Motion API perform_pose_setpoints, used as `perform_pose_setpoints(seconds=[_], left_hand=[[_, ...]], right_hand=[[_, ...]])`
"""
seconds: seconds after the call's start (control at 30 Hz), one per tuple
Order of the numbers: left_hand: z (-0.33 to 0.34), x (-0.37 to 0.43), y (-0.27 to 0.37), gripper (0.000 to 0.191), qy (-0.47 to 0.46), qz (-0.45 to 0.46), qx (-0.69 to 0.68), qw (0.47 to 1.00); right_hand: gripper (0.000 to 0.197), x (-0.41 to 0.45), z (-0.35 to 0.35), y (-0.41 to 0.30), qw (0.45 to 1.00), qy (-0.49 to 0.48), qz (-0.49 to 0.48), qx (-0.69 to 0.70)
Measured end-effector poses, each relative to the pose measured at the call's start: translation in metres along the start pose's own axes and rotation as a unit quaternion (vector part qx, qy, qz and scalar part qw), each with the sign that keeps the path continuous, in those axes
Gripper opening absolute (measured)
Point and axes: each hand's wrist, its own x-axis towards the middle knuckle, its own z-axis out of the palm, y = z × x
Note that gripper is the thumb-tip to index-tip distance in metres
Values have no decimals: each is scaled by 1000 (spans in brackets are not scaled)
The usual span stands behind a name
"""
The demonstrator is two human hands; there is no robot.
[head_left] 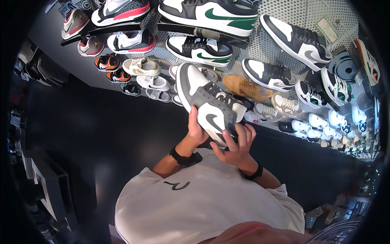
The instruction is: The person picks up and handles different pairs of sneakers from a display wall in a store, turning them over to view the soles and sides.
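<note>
A grey and white Nike low-top sneaker (210, 106) is held up in front of my chest, tilted, its toe pointing to the upper left. Its side bears a dark grey swoosh, and the tongue and inner lining are pale. My left hand (197, 131) grips the sole side near the middle, with the thumb up against the edge of the upper. At the heel, my right hand (237, 145) has its fingers spread on the back of the sneaker; part of its grip is hidden. Each wrist wears a black band.
A perforated metal display wall (292, 18) rises ahead, carrying several rows of sneakers. Nearest are a black, white and green sneaker (199, 52), a black and white one (269, 74) and a tan one (246, 87). Dark floor (122, 131) lies below; a grey display unit (48, 183) stands left.
</note>
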Motion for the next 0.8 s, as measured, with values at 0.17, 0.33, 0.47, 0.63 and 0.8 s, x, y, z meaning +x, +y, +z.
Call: perform_pose_setpoints(seconds=[0.17, 0.33, 0.47, 0.63, 0.8], left_hand=[[-20, 4, 14, 84, -26, 10, -81, 996], [-25, 1, 12, 82, -96, 35, -81, 991], [-17, -4, 13, 81, -89, 23, -83, 992], [-7, -6, 12, 80, -88, -24, -85, 992], [12, -6, 2, 76, -46, -73, -47, 995]], right_hand=[[50, 9, -9, 6, 975, 17, 2, 222], [30, 16, -14, 11, 976, 69, 54, 198], [31, 24, -24, 5, 967, 47, 106, 227], [35, 29, -27, 21, 968, 19, 87, 235], [34, 29, -44, 45, 973, -11, 55, 225]])
